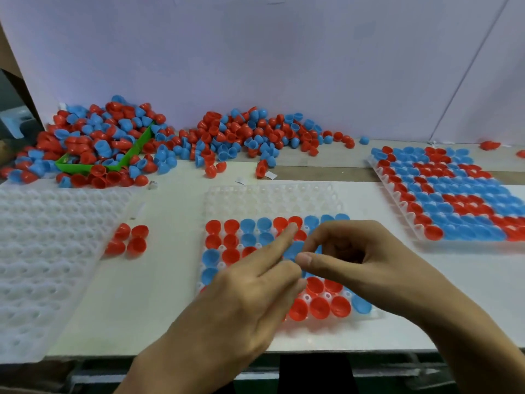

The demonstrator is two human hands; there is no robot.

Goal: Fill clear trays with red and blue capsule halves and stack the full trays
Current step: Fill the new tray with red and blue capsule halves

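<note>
A clear tray (pixel 270 197) lies in the middle of the table, its near rows filled with red and blue capsule halves (pixel 321 305) and its far rows bare. My left hand (pixel 250 288) lies over the tray's near left part, index finger stretched out and touching the halves near a red one (pixel 295 221). My right hand (pixel 358 257) hovers over the tray's middle, fingers curled and thumb pointing left above a blue half (pixel 292 248). Whether it holds anything is hidden.
A full tray (pixel 379 173) of red and blue halves sits at the right. A stack of bare clear trays (pixel 42 251) lies at the left, with a few red halves (pixel 130 240) beside it. Loose halves (pixel 233 137) are heaped along the back wall around a green bin (pixel 127 157).
</note>
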